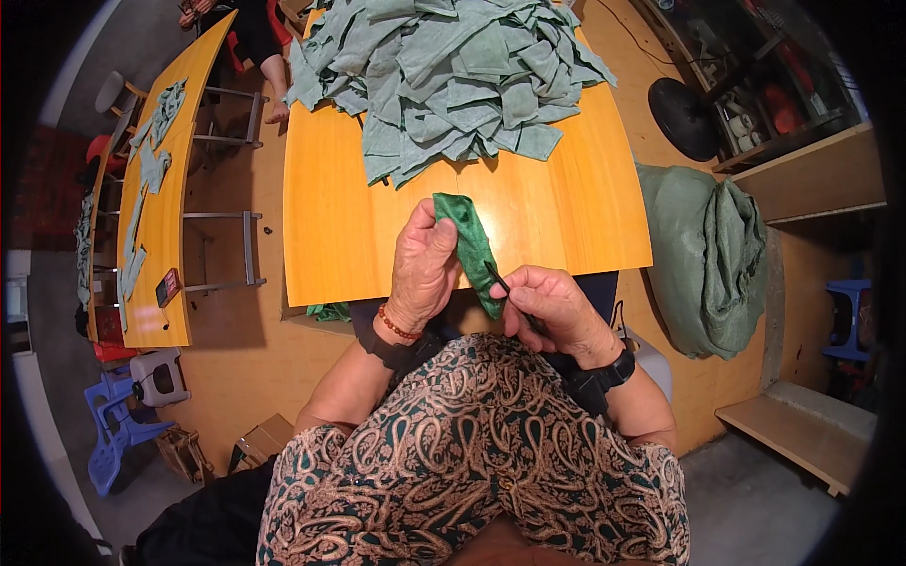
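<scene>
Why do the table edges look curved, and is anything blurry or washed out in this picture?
In the head view, the fisheye lens bows the orange table edges and leaves black corners. Lighting is even and soft, with mild sheen on the tabletop and no harsh glare. The left hand, the green cloth strip and the right hand with its thin dark tool are sharp; things near the rim look stretched and dimmer.

Dark green cloth strip (469, 247), folded lengthwise (a bit crumpled), held upright btw. both hands; thin dark tool (500, 280) touches its lower edge.
</scene>
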A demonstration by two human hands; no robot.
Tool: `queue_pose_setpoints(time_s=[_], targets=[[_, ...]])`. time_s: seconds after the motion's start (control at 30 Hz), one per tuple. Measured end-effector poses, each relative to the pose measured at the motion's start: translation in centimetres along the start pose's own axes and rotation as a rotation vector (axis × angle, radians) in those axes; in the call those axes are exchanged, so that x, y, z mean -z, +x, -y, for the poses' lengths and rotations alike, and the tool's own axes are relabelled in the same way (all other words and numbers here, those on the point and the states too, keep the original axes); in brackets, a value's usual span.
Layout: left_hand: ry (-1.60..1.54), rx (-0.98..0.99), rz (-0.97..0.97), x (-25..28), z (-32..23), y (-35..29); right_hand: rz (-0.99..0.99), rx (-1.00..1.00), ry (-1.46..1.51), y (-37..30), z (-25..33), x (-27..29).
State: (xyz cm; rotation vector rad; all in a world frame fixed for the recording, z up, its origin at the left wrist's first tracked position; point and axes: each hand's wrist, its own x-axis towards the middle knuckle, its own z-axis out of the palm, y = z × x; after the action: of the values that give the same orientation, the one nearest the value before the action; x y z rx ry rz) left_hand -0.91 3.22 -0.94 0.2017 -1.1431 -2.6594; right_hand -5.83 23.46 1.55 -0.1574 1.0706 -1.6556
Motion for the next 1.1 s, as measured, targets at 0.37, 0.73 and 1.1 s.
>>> queue_pose_setpoints(time_s=[0.37,0.73,1.1], targets=[[0.052,-0.018,0.071,2.0,0.4,-1.1,-0.207,0.277,-0.262,0.5,-1.8,0.4],[0.07,0.049,0.043,1.1,0.7,-1.9,-0.085,0.192,0.002,0.2,-1.5,0.9],[-0.111,0.136,0.003,0.5,-1.0,-0.5,-0.044,0.063,-0.011,-0.5,-0.8,0.6]])
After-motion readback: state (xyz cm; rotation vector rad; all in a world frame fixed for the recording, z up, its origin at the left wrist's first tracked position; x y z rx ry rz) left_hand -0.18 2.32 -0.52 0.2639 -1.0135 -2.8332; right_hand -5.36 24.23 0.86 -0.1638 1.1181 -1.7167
